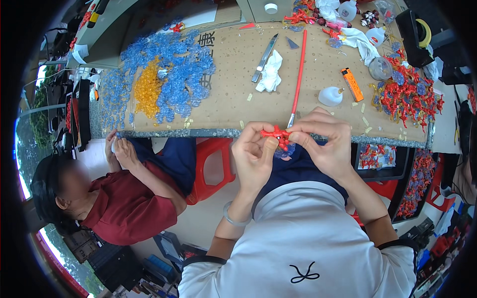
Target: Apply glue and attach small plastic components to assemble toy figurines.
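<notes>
A small red plastic figure with a translucent blue base is pinched between my hands, just off the table's front edge. My left hand grips its left side with thumb and forefinger. On the other side, the thumb and fingertips of my right hand close on the figure too. Directly beyond my hands, a long red-handled brush lies on the table, its tip toward me. Nearest my right hand on the tabletop is a white squeeze bottle, with an orange lighter beside it.
Blue translucent pieces and yellow ones cover the table's left. Red figures are heaped at right. A knife and crumpled tissue lie mid-table. At left, a co-worker sits beside a red stool.
</notes>
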Demonstrator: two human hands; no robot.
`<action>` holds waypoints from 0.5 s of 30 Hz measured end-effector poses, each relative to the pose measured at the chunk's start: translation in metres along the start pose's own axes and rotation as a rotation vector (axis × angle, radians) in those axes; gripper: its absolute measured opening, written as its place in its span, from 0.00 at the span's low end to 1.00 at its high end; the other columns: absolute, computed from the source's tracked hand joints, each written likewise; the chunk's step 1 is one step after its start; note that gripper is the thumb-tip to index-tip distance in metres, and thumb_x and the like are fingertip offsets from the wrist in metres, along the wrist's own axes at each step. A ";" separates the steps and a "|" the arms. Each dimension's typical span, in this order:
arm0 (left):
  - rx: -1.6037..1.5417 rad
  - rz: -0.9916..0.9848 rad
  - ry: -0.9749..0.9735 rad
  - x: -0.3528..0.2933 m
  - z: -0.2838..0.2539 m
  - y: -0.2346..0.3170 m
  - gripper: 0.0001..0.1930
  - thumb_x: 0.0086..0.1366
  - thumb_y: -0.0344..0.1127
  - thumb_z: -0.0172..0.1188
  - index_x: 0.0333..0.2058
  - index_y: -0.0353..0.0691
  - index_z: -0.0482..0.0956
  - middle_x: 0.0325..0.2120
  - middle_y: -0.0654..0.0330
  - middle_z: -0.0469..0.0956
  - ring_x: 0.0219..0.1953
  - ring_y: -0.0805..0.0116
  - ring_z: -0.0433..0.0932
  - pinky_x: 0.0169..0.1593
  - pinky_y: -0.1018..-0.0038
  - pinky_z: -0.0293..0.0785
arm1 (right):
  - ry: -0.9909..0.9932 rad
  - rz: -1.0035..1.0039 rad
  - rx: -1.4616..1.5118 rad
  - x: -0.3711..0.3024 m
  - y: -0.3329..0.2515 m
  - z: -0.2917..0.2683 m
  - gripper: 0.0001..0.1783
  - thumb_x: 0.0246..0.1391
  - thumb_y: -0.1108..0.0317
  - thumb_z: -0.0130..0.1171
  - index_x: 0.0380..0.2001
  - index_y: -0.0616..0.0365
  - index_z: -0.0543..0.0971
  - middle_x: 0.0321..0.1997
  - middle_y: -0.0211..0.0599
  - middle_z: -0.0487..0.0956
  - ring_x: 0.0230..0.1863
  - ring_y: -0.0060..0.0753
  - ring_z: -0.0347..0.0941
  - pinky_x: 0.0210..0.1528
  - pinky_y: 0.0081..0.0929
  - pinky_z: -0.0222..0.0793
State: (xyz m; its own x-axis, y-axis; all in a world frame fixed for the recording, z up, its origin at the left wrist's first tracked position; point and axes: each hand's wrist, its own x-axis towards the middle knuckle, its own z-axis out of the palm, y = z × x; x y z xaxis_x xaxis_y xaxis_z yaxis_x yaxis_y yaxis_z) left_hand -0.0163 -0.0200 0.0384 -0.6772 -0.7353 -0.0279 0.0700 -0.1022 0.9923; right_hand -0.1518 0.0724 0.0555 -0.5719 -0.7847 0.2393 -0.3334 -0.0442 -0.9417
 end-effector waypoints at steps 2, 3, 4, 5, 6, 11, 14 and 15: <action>-0.105 -0.095 0.005 0.003 0.002 0.004 0.07 0.65 0.26 0.55 0.39 0.28 0.70 0.31 0.53 0.78 0.29 0.73 0.80 0.26 0.78 0.80 | 0.002 0.048 0.033 0.000 0.004 0.002 0.04 0.40 0.76 0.67 0.25 0.62 0.83 0.23 0.37 0.80 0.25 0.31 0.72 0.32 0.26 0.67; -0.114 -0.115 0.004 0.004 0.003 0.006 0.07 0.65 0.26 0.55 0.39 0.28 0.70 0.31 0.53 0.78 0.29 0.72 0.80 0.25 0.77 0.81 | 0.003 0.071 0.050 0.000 0.006 0.003 0.04 0.41 0.77 0.67 0.25 0.63 0.83 0.23 0.38 0.80 0.25 0.31 0.72 0.31 0.26 0.67; -0.122 -0.134 0.003 0.004 0.003 0.008 0.07 0.65 0.26 0.55 0.39 0.28 0.70 0.30 0.53 0.78 0.29 0.72 0.80 0.25 0.77 0.81 | 0.003 0.092 0.063 0.000 0.007 0.004 0.04 0.41 0.77 0.67 0.25 0.63 0.84 0.22 0.38 0.80 0.25 0.30 0.72 0.31 0.25 0.66; -0.131 -0.154 0.002 0.005 0.003 0.008 0.07 0.65 0.26 0.55 0.39 0.28 0.70 0.30 0.53 0.78 0.29 0.72 0.80 0.24 0.76 0.82 | 0.003 0.113 0.075 -0.001 0.007 0.004 0.04 0.41 0.77 0.66 0.25 0.63 0.84 0.22 0.38 0.80 0.25 0.29 0.71 0.31 0.25 0.66; -0.127 -0.146 0.002 0.005 0.003 0.008 0.07 0.65 0.26 0.55 0.39 0.28 0.70 0.30 0.53 0.78 0.29 0.72 0.80 0.24 0.76 0.82 | 0.003 0.133 0.088 -0.001 0.008 0.004 0.04 0.42 0.77 0.66 0.26 0.64 0.84 0.22 0.38 0.80 0.25 0.29 0.71 0.31 0.25 0.66; -0.097 -0.102 0.001 0.005 0.003 0.008 0.08 0.65 0.26 0.56 0.39 0.28 0.70 0.30 0.53 0.78 0.29 0.72 0.80 0.24 0.77 0.82 | 0.019 0.149 0.116 -0.002 0.008 0.006 0.04 0.42 0.77 0.66 0.26 0.64 0.84 0.22 0.38 0.80 0.25 0.27 0.71 0.31 0.24 0.66; -0.085 -0.081 -0.007 0.004 0.002 0.007 0.08 0.65 0.26 0.56 0.39 0.28 0.70 0.31 0.53 0.78 0.29 0.73 0.80 0.24 0.77 0.81 | 0.020 0.134 0.117 -0.002 0.008 0.006 0.04 0.42 0.77 0.66 0.26 0.64 0.84 0.22 0.38 0.80 0.25 0.27 0.71 0.31 0.24 0.66; -0.086 -0.085 -0.006 0.004 0.001 0.008 0.08 0.65 0.26 0.56 0.39 0.28 0.70 0.31 0.53 0.78 0.29 0.73 0.80 0.24 0.77 0.81 | 0.019 0.130 0.117 -0.002 0.007 0.006 0.04 0.42 0.77 0.66 0.26 0.64 0.84 0.22 0.38 0.80 0.25 0.27 0.71 0.31 0.24 0.65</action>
State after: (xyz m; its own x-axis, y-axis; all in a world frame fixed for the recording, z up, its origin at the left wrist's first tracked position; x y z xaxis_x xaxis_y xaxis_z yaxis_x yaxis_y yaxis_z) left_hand -0.0195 -0.0230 0.0462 -0.6878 -0.7175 -0.1103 0.0744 -0.2208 0.9725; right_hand -0.1483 0.0697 0.0468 -0.6191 -0.7765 0.1175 -0.1671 -0.0159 -0.9858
